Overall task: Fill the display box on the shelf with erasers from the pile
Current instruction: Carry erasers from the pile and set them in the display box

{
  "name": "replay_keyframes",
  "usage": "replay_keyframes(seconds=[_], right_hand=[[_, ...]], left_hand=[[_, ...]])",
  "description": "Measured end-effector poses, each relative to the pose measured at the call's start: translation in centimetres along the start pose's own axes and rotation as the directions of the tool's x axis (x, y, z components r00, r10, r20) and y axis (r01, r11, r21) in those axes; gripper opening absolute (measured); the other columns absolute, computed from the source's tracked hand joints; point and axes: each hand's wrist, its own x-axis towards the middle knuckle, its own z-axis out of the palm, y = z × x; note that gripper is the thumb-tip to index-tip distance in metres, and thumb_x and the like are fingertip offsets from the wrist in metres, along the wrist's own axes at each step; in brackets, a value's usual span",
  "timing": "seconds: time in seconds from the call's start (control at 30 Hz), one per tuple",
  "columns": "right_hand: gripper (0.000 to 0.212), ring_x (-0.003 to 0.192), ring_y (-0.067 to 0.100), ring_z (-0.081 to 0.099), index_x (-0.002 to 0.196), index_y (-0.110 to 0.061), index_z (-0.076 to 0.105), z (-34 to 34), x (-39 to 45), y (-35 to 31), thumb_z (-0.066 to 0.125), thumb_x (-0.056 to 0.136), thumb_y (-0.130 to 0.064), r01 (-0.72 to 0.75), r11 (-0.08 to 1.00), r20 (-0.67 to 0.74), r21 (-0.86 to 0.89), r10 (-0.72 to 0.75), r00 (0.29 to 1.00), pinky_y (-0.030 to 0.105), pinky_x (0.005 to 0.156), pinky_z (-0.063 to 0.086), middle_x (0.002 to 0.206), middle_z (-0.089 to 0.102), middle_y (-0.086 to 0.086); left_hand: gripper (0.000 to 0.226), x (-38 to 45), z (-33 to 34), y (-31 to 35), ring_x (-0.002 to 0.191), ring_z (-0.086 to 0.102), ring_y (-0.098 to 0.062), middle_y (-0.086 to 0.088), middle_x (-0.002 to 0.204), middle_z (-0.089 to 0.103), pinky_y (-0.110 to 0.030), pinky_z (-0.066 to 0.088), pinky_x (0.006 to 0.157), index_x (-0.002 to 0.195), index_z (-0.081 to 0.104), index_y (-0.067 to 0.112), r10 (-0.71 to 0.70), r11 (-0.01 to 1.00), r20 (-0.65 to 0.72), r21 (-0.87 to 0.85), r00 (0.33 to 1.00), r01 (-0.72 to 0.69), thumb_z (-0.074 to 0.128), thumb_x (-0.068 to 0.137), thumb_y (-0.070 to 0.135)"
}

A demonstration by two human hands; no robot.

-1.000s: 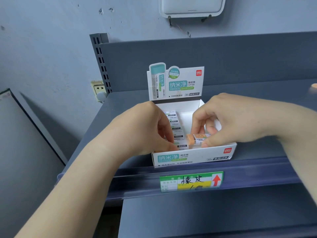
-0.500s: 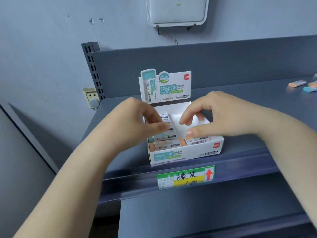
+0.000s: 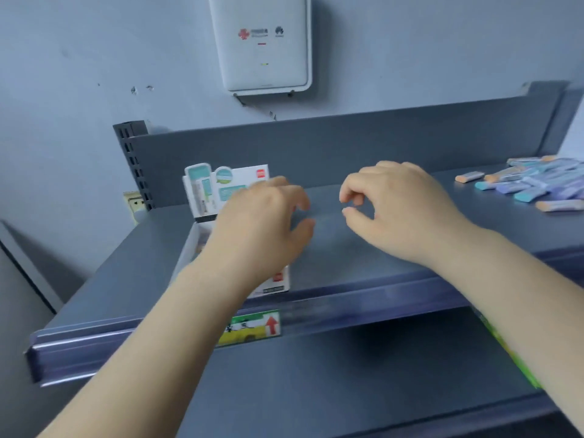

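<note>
Both hands' fingers loosely curled, empty, above matte grey shelf [image 3: 347, 248]; glossy cardboard display box [image 3: 221, 188] left.

Just one head cam here, sitting close above the shelf [image 3: 363, 248] and looking forward and down, tilting a bit. It's catching both forearms up front, the wall behind, and the eraser pile [image 3: 537, 181] far right.
</note>
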Motion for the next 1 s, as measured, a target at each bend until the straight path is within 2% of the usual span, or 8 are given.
replay_keyframes(seconds=[0.1, 0.2, 0.3, 0.4, 0.63, 0.77, 0.87, 1.0], right_hand=[[0.022, 0.094, 0.020, 0.048, 0.104, -0.020, 0.058, -0.7, -1.8, 3.1, 0.046, 0.088, -0.028, 0.026, 0.989, 0.080, -0.148, -0.015, 0.997, 0.028, 0.075, 0.024, 0.097, 0.060, -0.005], [0.024, 0.099, 0.021, 0.049, 0.106, -0.020, 0.057, -2.0, -4.1, 6.6, 0.044, 0.089, -0.031, 0.016, 0.972, 0.139, -0.233, 0.016, 0.990, 0.030, 0.076, 0.024, 0.101, 0.059, -0.004], [0.026, 0.105, 0.022, 0.049, 0.106, -0.020, 0.056, -3.6, -6.9, 10.8, 0.043, 0.090, -0.034, -0.038, 0.962, 0.158, -0.271, 0.083, 0.984, 0.033, 0.089, 0.033, 0.104, 0.060, -0.003], [0.028, 0.112, 0.021, 0.046, 0.110, -0.020, 0.056, -4.7, -8.9, 13.8, 0.043, 0.090, -0.035, -0.078, 0.955, 0.181, -0.287, 0.134, 0.974, 0.033, 0.092, 0.030, 0.109, 0.058, -0.003], [0.027, 0.109, 0.021, 0.048, 0.107, -0.020, 0.056, -7.4, -13.3, 22.1, 0.043, 0.089, -0.035, -0.149, 0.918, 0.203, -0.367, 0.236, 0.950, 0.033, 0.090, 0.031, 0.110, 0.059, -0.004], [0.027, 0.111, 0.019, 0.047, 0.110, -0.022, 0.055, -8.3, -14.4, 25.9, 0.044, 0.090, -0.036, -0.187, 0.918, 0.193, -0.350, 0.267, 0.944, 0.033, 0.091, 0.030, 0.114, 0.058, -0.006], [0.029, 0.112, 0.017, 0.047, 0.113, -0.024, 0.054, -8.6, -14.8, 28.7, 0.045, 0.090, -0.038, -0.224, 0.916, 0.183, -0.332, 0.296, 0.938, 0.032, 0.090, 0.031, 0.116, 0.058, -0.008], [0.023, 0.104, 0.017, 0.051, 0.105, -0.024, 0.057, -8.3, -14.4, 32.4, 0.048, 0.088, -0.037, -0.288, 0.912, 0.146, -0.293, 0.341, 0.929, 0.032, 0.086, 0.034, 0.107, 0.060, -0.007]], left_hand=[[0.033, 1.8, 2.6, 4.2, 0.106, 0.053, -0.021, 0.002, 0.112, 0.057, -0.030, 0.036, 0.087, 0.116, 0.056, 0.021, 0.064, 0.994, 0.051, 0.086, 0.997, -0.068, 0.049, 0.089, 0.037], [0.037, 3.4, 5.0, 8.1, 0.111, 0.049, -0.019, 0.004, 0.121, 0.055, -0.028, 0.035, 0.090, 0.124, 0.050, 0.022, 0.106, 0.988, 0.068, 0.105, 0.992, -0.112, 0.045, 0.091, 0.039], [0.040, 4.9, 7.1, 12.3, 0.113, 0.048, -0.018, 0.005, 0.124, 0.053, -0.028, 0.035, 0.091, 0.127, 0.048, 0.023, 0.152, 0.983, 0.052, 0.097, 0.987, -0.156, 0.044, 0.091, 0.041], [0.040, 6.0, 8.9, 15.4, 0.112, 0.048, -0.019, 0.005, 0.123, 0.053, -0.029, 0.035, 0.091, 0.127, 0.047, 0.023, 0.183, 0.980, 0.039, 0.073, 0.982, -0.185, 0.043, 0.091, 0.042], [0.040, 9.3, 13.4, 24.0, 0.111, 0.048, -0.022, 0.001, 0.122, 0.053, -0.030, 0.035, 0.090, 0.124, 0.049, 0.020, 0.273, 0.959, 0.068, 0.056, 0.960, -0.277, 0.043, 0.091, 0.042], [0.037, 11.8, 14.6, 26.6, 0.114, 0.048, -0.023, 0.001, 0.121, 0.054, -0.031, 0.036, 0.089, 0.120, 0.050, 0.020, 0.325, 0.942, 0.094, 0.058, 0.941, -0.331, 0.044, 0.090, 0.041], [0.033, 14.3, 15.1, 27.7, 0.111, 0.050, -0.022, 0.001, 0.115, 0.056, -0.029, 0.037, 0.082, 0.114, 0.054, 0.020, 0.336, 0.941, 0.125, -0.009, 0.934, -0.337, 0.046, 0.088, 0.040], [0.033, 18.4, 16.5, 29.3, 0.108, 0.052, -0.025, 0.001, 0.114, 0.058, -0.029, 0.036, 0.081, 0.113, 0.056, 0.019, 0.378, 0.915, 0.189, 0.075, 0.906, -0.397, 0.048, 0.088, 0.040]])
